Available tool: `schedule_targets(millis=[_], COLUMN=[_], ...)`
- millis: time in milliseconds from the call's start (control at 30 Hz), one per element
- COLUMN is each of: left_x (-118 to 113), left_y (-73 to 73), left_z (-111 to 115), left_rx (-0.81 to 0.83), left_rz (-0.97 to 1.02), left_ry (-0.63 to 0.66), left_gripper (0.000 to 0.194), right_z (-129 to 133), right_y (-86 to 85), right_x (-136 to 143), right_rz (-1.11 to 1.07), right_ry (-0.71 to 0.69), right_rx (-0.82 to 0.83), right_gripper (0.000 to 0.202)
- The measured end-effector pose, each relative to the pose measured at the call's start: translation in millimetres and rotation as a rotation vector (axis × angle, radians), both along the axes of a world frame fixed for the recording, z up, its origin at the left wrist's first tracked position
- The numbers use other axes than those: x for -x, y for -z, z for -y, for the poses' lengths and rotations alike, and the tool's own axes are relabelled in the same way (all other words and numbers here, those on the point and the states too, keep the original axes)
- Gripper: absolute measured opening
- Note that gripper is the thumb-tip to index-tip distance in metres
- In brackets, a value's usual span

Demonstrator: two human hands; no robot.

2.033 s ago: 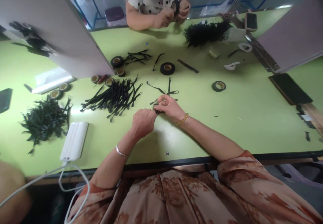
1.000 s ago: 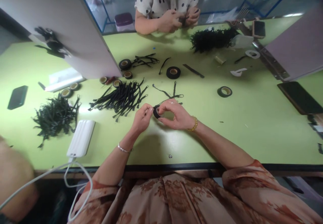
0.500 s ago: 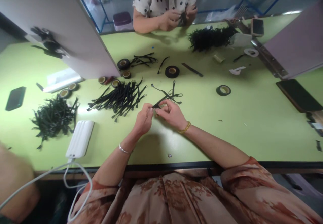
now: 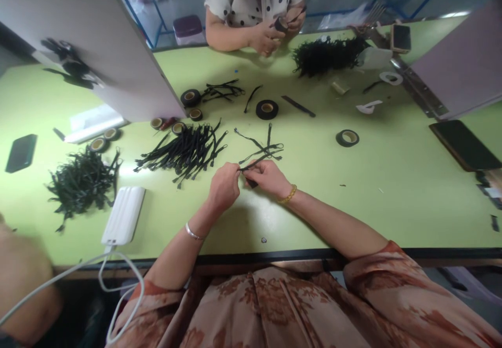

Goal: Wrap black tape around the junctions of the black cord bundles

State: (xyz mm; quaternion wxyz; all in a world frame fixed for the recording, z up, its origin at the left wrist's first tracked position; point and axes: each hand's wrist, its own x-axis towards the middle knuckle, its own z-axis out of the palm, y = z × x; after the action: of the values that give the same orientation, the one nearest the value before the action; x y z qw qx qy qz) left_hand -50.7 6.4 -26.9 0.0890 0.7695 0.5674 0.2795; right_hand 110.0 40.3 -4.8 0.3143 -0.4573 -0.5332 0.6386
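Observation:
Close to the middle of the green table, my left hand point(image 4: 225, 186) pinches the near end of a black cable point(image 4: 259, 160). My right hand point(image 4: 270, 179) is closed around the same cable just to the right, with a small dark piece point(image 4: 251, 183) below its fingers. The cable slants up and right past my right fingers. Beyond my hands lie a few loose black cables point(image 4: 254, 141). A large bundle of black cables point(image 4: 190, 149) is to the left of them.
A white power bank point(image 4: 124, 216) with a white cord lies left, beside another dark pile point(image 4: 84, 183). Black tape rolls point(image 4: 267, 109) point(image 4: 347, 138) lie farther back. Across the table, a person's hands point(image 4: 269, 36) hold a tape roll. A dark phone point(image 4: 465, 145) rests at right.
The held cable now shows more clearly, slanting over my right fingers, and the dark piece has appeared below them. The person across now holds a tape roll in view.

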Motion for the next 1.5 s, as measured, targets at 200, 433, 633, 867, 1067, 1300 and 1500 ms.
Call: schedule_targets(millis=[200, 433, 633, 867, 1067, 1300, 1500], left_x=[-5, -8, 3, -2, -3, -6, 3], left_y=[-1.0, -19.7, -12.7, -11.5, -6.0, -9.3, -8.7], left_z=[4, 9, -2, 1, 0, -1, -6], left_rx=[0.01, 0.386, 0.674, 0.513, 0.398, 0.269, 0.588], left_rz=[-0.05, 0.512, 0.825, 0.664, 0.533, 0.478, 0.725], left_ry=[-0.045, -0.11, -0.006, 0.002, -0.059, -0.048, -0.005], left_gripper=[0.019, 0.013, 0.015, 0.014, 0.019, 0.02, 0.03], right_z=[1, 2, 0, 1, -1, 0, -2], right_y=[-6.5, -3.3, 0.4, -3.8, -3.1, 0.3, -2.0], right_x=[2, -2, -5, -5, -6, -3, -6], right_rz=[-0.175, -0.131, 0.135, 0.316, 0.229, 0.275, 0.317], right_ry=[-0.026, -0.079, -0.13, -0.13, -0.226, -0.169, -0.219], right_rx=[0.202, 0.021, -0.194, -0.385, -0.325, -0.355, -0.344], right_gripper=[0.024, 0.022, 0.018, 0.01, 0.01, 0.006, 0.014])
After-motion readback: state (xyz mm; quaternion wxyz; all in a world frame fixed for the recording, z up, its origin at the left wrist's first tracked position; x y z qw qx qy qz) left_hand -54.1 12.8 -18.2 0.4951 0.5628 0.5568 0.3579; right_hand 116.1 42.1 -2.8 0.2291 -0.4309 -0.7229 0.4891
